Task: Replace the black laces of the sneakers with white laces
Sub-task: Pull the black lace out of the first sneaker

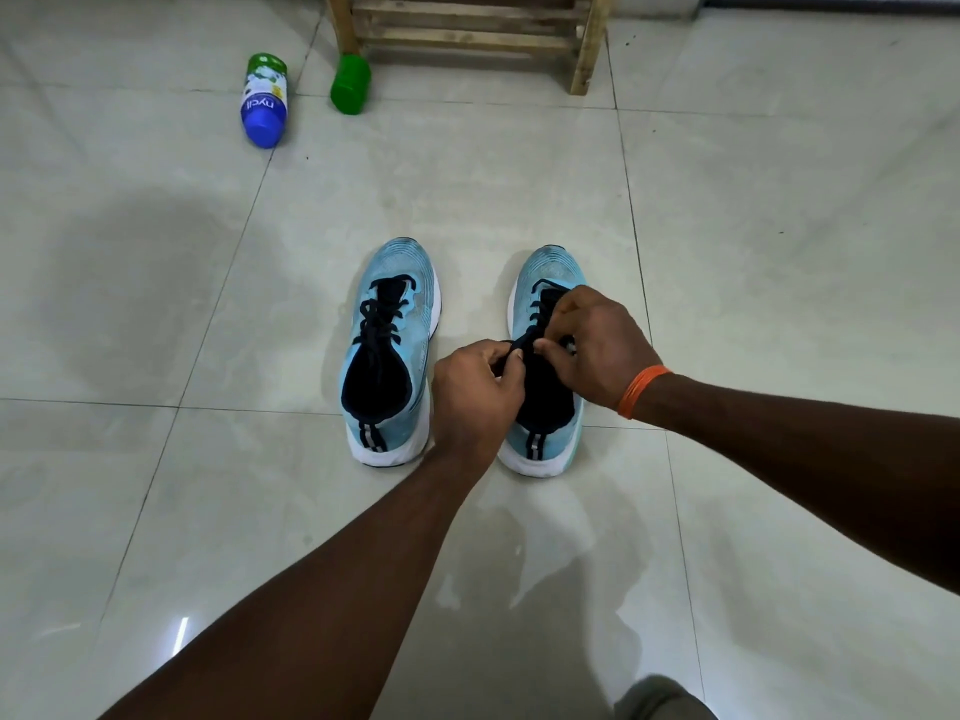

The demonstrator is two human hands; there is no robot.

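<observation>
Two light blue sneakers with white soles stand side by side on the tiled floor, toes pointing away from me. The left sneaker [410, 275] is laced with a black lace [382, 324] and nothing touches it. Both my hands are over the right sneaker [545, 267]. My left hand [475, 392] pinches its black lace [524, 343] near the top eyelets. My right hand [597, 345], with an orange band at the wrist, pinches the same lace from the other side. My hands hide much of that shoe's lacing. No white laces are in view.
A blue and green bottle [264, 98] lies on the floor at the far left, with a green container [350, 84] beside it. A wooden rack [467, 33] stands at the back. Grey cloth [660, 698] shows at the bottom edge.
</observation>
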